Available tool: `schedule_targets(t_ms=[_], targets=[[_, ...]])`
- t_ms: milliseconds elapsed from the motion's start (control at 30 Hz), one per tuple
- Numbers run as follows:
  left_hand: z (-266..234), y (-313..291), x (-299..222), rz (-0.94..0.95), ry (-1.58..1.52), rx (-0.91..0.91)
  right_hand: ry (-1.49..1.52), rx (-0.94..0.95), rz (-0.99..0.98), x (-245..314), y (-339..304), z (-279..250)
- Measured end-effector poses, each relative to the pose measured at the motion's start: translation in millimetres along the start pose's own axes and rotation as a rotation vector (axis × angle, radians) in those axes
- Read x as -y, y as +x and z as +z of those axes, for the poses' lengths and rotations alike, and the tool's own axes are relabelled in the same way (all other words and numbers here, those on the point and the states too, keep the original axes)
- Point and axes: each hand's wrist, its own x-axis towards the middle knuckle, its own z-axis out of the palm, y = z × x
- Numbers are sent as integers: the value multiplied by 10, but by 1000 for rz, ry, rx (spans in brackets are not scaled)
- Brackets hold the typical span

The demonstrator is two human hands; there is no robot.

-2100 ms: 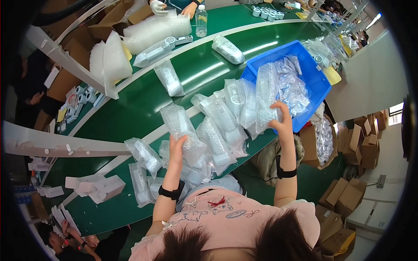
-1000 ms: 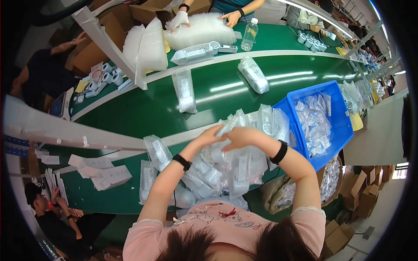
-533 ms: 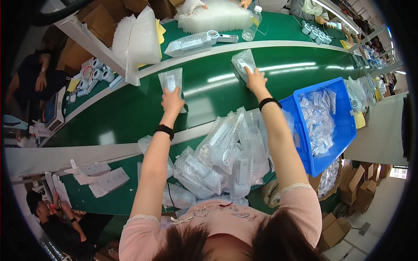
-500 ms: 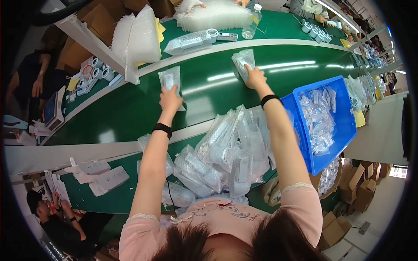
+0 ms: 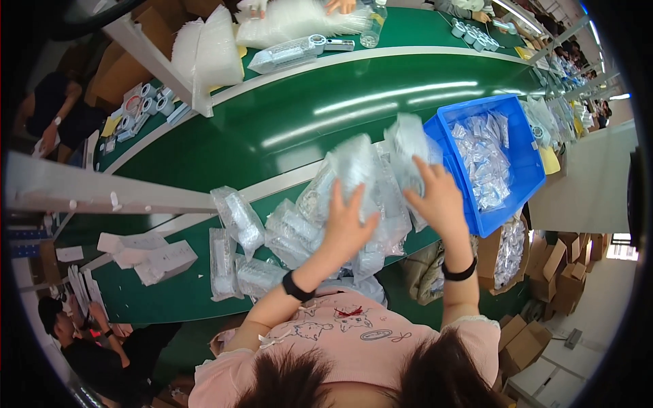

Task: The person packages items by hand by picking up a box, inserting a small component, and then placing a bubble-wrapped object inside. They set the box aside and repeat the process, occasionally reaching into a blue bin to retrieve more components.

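Note:
A heap of clear bubble-wrap bags point(image 5: 292, 234) with pale parts inside lies on the green bench in front of me. My left hand point(image 5: 348, 224) is over the heap, open, fingers spread below a motion-smeared bubble-wrap bag point(image 5: 355, 160). To its right my right hand point(image 5: 439, 197) is also open, its fingertips by another blurred bubble-wrap bag point(image 5: 408, 139). Whether the fingertips still touch these two bags is hard to tell. More wrapped bags point(image 5: 238, 221) lie at the heap's left side.
Beyond a pale rail runs a green conveyor belt point(image 5: 224, 149). A blue bin point(image 5: 537, 180) of small clear packets stands at the right. White boxes point(image 5: 166, 260) sit on the bench at left. Across the belt are bubble-wrap stacks point(image 5: 218, 54), a bottle point(image 5: 372, 27) and a co-worker's hands point(image 5: 340, 5).
Both hands have drawn back from the belt to the heap, bringing two bubble-wrap bags off the belt. The fingers have spread. The whole view has shifted slightly.

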Motion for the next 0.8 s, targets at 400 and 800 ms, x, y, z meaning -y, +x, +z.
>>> schedule_targets(t_ms=[400,800], targets=[[21,-439,84,97,292,161,-290,-108,-193,57,-274,794],[-1645,-1728,874,-144,-234,-371,-234,-122,-94,386,-310,969]])
